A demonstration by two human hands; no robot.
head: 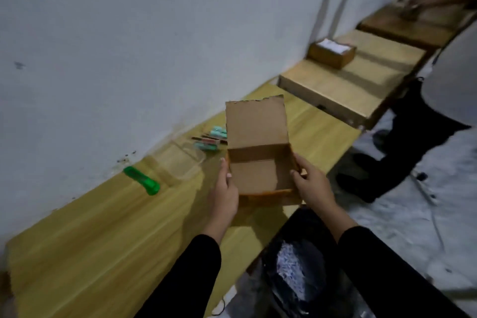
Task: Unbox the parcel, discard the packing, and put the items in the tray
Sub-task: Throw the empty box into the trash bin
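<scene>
An open cardboard box [258, 173] with its lid flap standing up is held above the table's front edge. Nothing shows inside it. My left hand [224, 188] grips its left wall and my right hand [311, 186] grips its right wall. A clear plastic tray [184, 162] sits on the wooden table [103, 235] by the wall, left of the box. Small teal and red items [210, 139] lie on the table just behind the tray. Shredded white paper packing [290, 268] lies in a black bin bag [317, 266] below the box.
A green box cutter [142, 180] lies on the table near the wall, left of the tray. Further along, other wooden tables carry another cardboard box [331, 53] with white filling. Another person's legs [402, 142] stand at the right, and their hand works at the far table.
</scene>
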